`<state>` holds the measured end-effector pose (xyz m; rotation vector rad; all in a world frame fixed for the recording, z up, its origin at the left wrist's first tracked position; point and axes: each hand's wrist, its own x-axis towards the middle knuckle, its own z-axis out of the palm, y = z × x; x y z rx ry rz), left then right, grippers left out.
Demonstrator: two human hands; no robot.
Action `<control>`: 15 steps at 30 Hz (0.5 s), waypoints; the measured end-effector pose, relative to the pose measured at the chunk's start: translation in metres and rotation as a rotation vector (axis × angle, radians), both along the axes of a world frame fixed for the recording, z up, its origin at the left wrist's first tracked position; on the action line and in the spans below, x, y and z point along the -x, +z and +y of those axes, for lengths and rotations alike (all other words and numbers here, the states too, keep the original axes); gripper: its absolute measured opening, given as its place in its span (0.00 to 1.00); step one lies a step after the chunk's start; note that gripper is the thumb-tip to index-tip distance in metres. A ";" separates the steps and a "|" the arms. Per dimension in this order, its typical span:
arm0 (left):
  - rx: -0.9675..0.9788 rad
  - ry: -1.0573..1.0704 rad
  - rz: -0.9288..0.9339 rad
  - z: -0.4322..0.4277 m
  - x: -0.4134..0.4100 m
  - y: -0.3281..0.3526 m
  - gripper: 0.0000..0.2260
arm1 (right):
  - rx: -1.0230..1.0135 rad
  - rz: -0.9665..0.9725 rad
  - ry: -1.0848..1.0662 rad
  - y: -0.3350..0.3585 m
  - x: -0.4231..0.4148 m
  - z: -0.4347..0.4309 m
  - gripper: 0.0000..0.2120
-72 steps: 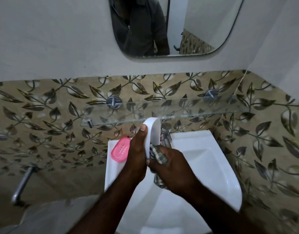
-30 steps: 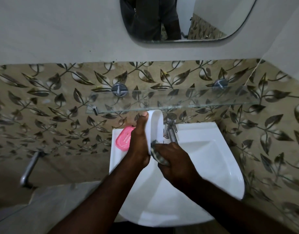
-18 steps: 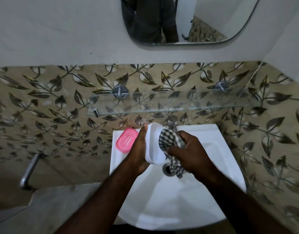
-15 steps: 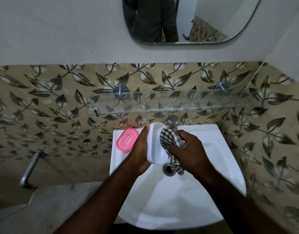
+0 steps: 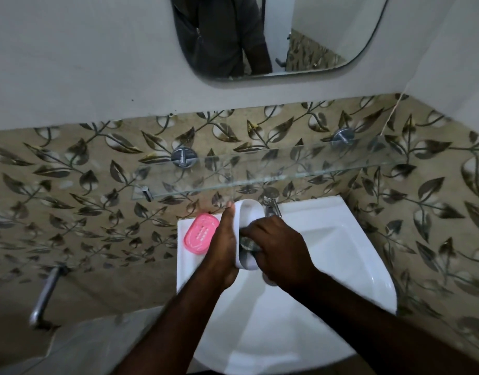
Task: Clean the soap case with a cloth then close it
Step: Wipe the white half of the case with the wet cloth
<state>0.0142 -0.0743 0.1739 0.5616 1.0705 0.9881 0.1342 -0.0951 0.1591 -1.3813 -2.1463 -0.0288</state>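
Over a white corner sink [image 5: 327, 266], the left hand [image 5: 223, 247] grips a white soap case [image 5: 246, 212] stood on edge, thumb along its upper rim. The right hand [image 5: 280, 249] is clenched around a bunched checked cloth [image 5: 246, 243], pressed into the case's hollow. A pink soap tray [image 5: 201, 233] lies on the sink's back-left rim, just beside the left hand; a tap [image 5: 270, 204] and a glass shelf [image 5: 260, 171] crowd close behind the case, while the basin's right side lies open.

Mirror [image 5: 300, 36] above glass shelf [image 5: 260, 171]

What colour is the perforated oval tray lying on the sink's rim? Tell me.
Pink, seen best in the head view: perforated oval tray.
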 end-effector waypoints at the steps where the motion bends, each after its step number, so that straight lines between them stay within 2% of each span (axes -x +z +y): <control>1: 0.009 0.003 -0.019 -0.002 -0.002 0.002 0.22 | -0.058 -0.007 -0.049 0.001 0.000 0.005 0.13; 5: -0.037 0.013 -0.019 -0.006 -0.005 -0.002 0.17 | -0.108 -0.056 -0.189 0.001 0.002 0.012 0.14; 8: -0.049 -0.022 -0.018 -0.009 -0.007 -0.005 0.17 | 0.026 -0.117 -0.264 0.003 0.005 0.004 0.12; 10: -0.023 -0.006 0.001 -0.011 -0.009 -0.010 0.17 | 0.146 -0.119 -0.262 0.008 0.005 -0.001 0.06; 11: -0.007 0.025 0.002 -0.012 -0.009 -0.011 0.17 | 0.224 -0.080 -0.236 0.011 0.005 -0.004 0.03; 13: 0.004 0.044 0.051 -0.009 -0.007 -0.011 0.18 | 0.426 0.077 -0.170 0.015 0.005 -0.012 0.07; 15: -0.042 0.007 0.119 -0.004 -0.005 -0.010 0.19 | 0.564 0.315 -0.135 0.019 0.005 -0.017 0.11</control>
